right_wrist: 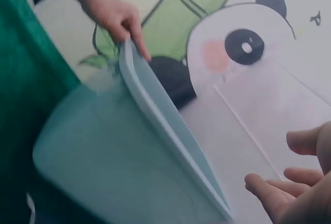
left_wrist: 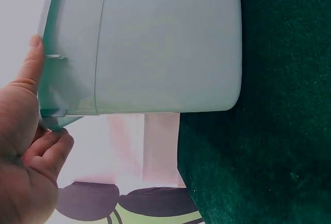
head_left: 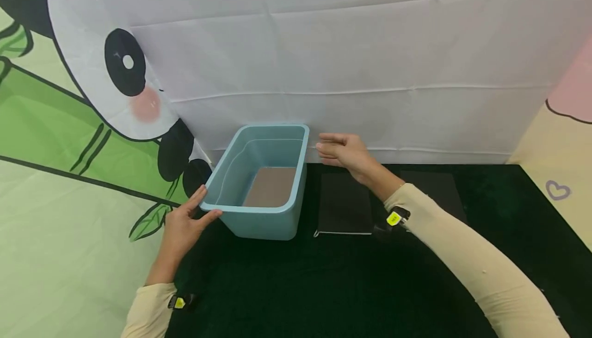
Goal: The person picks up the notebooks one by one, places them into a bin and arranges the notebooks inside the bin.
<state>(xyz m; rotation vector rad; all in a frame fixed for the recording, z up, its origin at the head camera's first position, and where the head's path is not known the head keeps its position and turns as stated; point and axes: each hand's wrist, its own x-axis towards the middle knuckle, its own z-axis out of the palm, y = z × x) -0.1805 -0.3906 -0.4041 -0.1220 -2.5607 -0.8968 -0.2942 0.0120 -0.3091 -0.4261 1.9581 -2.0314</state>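
A light-blue plastic bin [head_left: 263, 222] stands on the dark green tabletop, its brownish-grey bottom showing through the open top. At its near left corner my left hand [head_left: 182, 222] holds the rim, thumb along the front and fingers on the left side. The left wrist view shows this thumb [left_wrist: 32, 61] against the rim from close by. To the right of the bin's far end, my right hand [head_left: 344, 153] hovers apart from it, fingers extended and holding nothing. In the right wrist view its fingers [right_wrist: 271, 195] are spread near the rim.
Right of the bin lies a flat black rectangular piece [head_left: 344, 204] with a white cord along its near edge. A second dark flat piece [head_left: 437, 194] lies farther right, partly behind my right forearm. A white cloth [head_left: 351, 60] hangs behind the table, with a panda print at left.
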